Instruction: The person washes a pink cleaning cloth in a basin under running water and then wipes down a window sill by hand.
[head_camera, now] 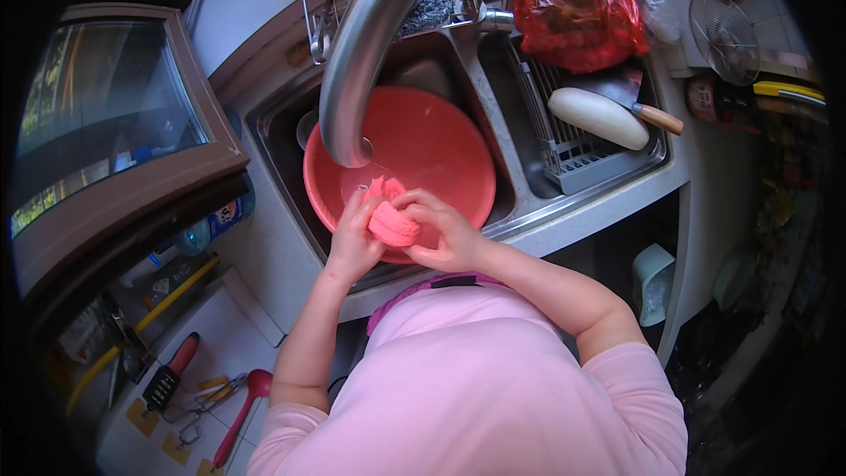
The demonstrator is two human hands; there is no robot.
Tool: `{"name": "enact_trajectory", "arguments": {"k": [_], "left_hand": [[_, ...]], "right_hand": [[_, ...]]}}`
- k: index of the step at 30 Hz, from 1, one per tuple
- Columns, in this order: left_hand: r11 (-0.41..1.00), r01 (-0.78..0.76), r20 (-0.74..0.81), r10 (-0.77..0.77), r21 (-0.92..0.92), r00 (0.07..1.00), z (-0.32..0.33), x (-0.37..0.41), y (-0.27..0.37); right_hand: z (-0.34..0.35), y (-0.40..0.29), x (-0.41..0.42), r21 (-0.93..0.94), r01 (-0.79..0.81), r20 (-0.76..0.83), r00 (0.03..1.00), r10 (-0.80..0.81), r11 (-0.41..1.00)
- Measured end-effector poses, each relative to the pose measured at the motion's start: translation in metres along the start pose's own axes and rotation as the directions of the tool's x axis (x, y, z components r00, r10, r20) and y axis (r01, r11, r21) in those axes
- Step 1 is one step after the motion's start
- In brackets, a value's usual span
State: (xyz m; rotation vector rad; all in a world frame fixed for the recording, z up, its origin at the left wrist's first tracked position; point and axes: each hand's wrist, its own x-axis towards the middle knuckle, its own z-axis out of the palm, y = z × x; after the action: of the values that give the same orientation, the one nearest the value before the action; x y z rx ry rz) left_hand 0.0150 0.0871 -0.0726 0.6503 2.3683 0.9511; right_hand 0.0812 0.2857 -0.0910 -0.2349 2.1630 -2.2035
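Note:
A bunched pink cloth (394, 225) is held between both of my hands above the near side of a red plastic basin (443, 139). My left hand (353, 238) grips the cloth from the left. Curled around its right side are the fingers of my right hand (446, 228). The basin sits in the left bowl of a steel double sink, with a little water visible inside. Over the basin arches a metal faucet (353, 86), its spout just beyond the cloth. I cannot see water flowing from it.
In the right sink bowl, a grey drying rack (581, 172) carries a white radish (595, 118) and a wooden-handled cleaver (657, 118). Behind them lies a red plastic bag (581, 16). An open window (125, 106) juts in at left. A pink ladle (241, 410) hangs lower left.

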Motion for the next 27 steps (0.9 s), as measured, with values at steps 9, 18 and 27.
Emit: {"name": "enact_trajectory", "arguments": {"k": [9, 18, 27], "left_hand": [[0.98, 0.195, -0.393, -0.195, -0.04, 0.899, -0.045, -0.014, -0.055], [0.691, 0.352, -0.111, -0.53, -0.632, 0.841, -0.047, 0.011, -0.066], [0.364, 0.076, -0.12, -0.486, -0.928, 0.866, -0.077, 0.03, -0.002]], "right_hand": [[-0.052, 0.067, -0.049, -0.728, -0.553, -0.262, 0.77, 0.582, 0.405], [-0.032, 0.119, -0.058, -0.701, -0.639, -0.368, 0.704, 0.608, 0.315], [-0.057, 0.081, -0.048, -0.353, -0.749, -0.069, 0.619, 0.782, 0.561]]}}
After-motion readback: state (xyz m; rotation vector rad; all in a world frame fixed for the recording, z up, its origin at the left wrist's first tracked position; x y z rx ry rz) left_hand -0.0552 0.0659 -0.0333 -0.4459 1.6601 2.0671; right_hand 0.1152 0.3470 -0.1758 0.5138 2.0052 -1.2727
